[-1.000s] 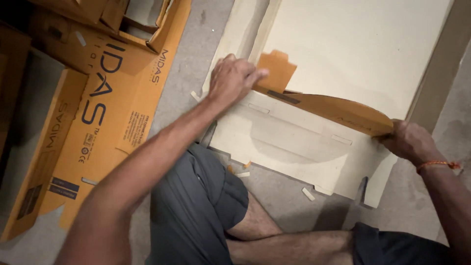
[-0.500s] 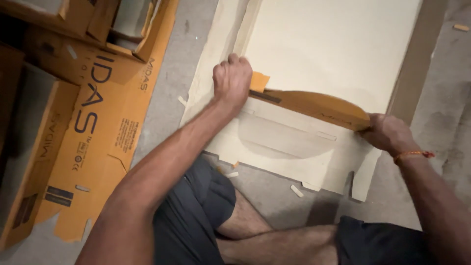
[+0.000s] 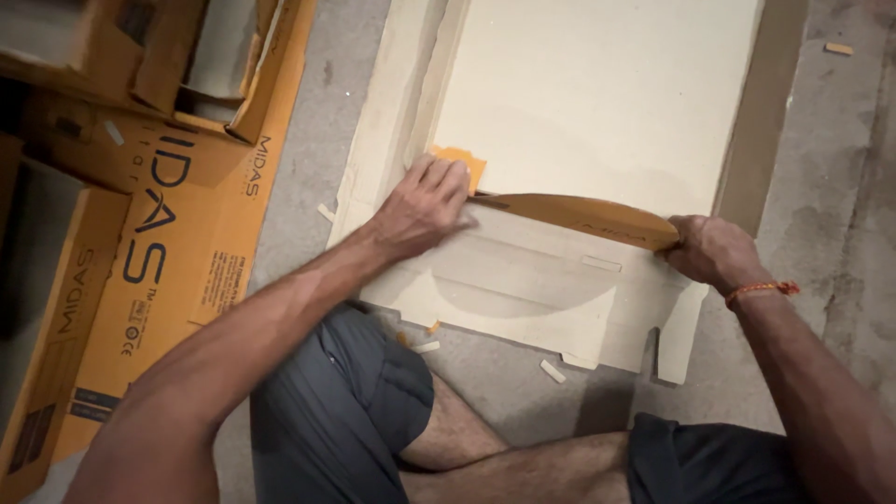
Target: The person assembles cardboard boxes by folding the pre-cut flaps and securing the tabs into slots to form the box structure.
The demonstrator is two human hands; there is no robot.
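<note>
A pale cardboard sheet [image 3: 597, 103] lies flat on the concrete floor [image 3: 322, 112] ahead of my crossed legs, with orange cartons [image 3: 159, 233] stacked to my left. An orange flap [image 3: 583, 217] is folded up across the sheet's near part, bowed between my hands. My left arm reaches forward across my knee, left hand [image 3: 422, 207] palm-down with fingers spread, pressing the flap's left end. My right hand [image 3: 714, 250], thread band [image 3: 761, 289] at the wrist, is clenched on the flap's right end. Small cardboard scraps [image 3: 553, 371] lie near my legs.
</note>
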